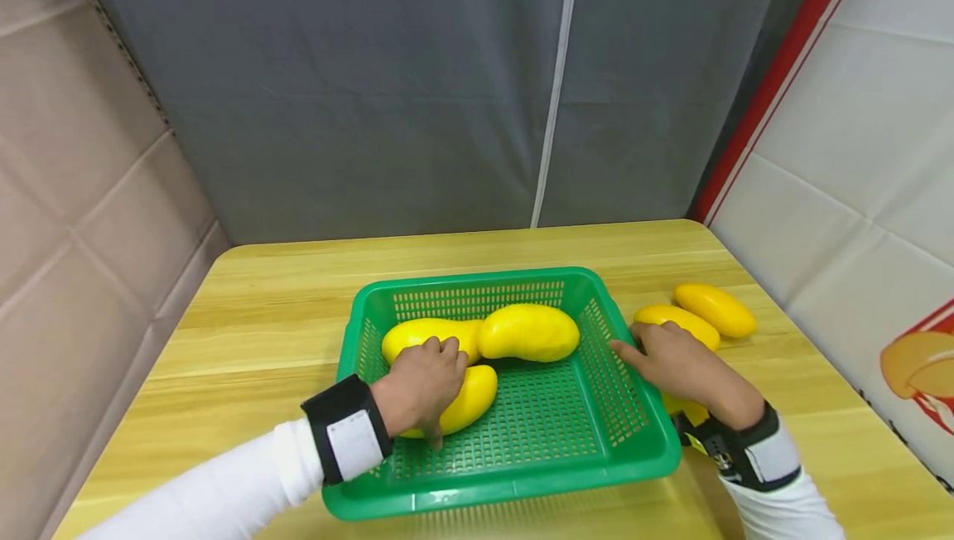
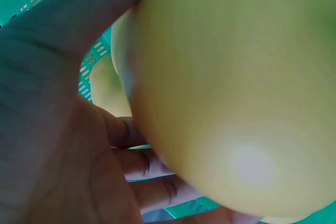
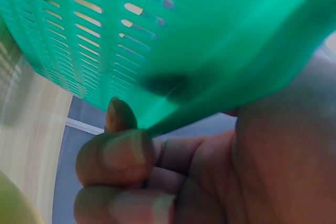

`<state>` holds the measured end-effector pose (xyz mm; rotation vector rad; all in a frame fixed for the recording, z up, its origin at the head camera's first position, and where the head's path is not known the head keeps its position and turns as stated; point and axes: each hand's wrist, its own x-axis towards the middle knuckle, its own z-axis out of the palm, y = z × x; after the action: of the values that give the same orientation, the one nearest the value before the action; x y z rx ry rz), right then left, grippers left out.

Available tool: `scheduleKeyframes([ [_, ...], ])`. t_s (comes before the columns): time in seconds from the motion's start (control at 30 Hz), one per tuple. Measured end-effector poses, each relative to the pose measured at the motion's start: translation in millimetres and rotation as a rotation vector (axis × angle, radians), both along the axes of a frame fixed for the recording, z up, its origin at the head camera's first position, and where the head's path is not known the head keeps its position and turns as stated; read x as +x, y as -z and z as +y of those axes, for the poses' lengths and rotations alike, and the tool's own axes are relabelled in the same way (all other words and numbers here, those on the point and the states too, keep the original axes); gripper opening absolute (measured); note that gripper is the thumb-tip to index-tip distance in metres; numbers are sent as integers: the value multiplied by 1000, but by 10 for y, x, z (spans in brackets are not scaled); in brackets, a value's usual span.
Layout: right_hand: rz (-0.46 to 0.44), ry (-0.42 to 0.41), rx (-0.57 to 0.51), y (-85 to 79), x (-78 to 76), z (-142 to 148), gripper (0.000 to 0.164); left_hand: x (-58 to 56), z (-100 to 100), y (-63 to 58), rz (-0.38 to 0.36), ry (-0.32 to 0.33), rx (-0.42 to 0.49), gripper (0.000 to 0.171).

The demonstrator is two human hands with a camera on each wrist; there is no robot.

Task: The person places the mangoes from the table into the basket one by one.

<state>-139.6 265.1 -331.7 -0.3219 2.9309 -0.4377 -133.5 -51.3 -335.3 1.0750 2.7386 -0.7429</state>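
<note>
A green plastic basket with slotted walls holds three smooth yellow mangoes: one at the back left, one at the back right and one at the front left. My left hand reaches over the left side and grips the front mango. In the left wrist view, thumb and fingers curve round that mango, which fills much of the picture. My right hand grips the basket's right rim. The right wrist view shows its fingers curled under the rim.
Outside the basket, to the right, lie a mango and a second mango beside it. More yellow shows under the right wrist. The wooden table meets a grey curtain behind and padded walls at both sides.
</note>
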Motion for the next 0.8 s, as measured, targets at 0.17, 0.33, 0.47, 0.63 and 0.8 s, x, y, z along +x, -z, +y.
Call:
scheduleKeyframes([
  [0.17, 4, -2, 5, -3, -4, 1, 34, 10, -2, -14, 10, -6, 4, 93],
  [0.33, 3, -3, 6, -2, -3, 2, 35, 14, -10, -17, 6, -16, 24, 94],
  [0.47, -3, -5, 11, -5, 3, -3, 35, 22, -14, -20, -4, -29, 28, 94],
  [0.63, -7, -4, 14, -11, 9, -7, 36, 29, -15, -49, -11, -46, 27, 94],
  [0.8, -18, 1, 20, -14, 7, -7, 36, 27, -45, -115, -18, -40, 56, 93],
])
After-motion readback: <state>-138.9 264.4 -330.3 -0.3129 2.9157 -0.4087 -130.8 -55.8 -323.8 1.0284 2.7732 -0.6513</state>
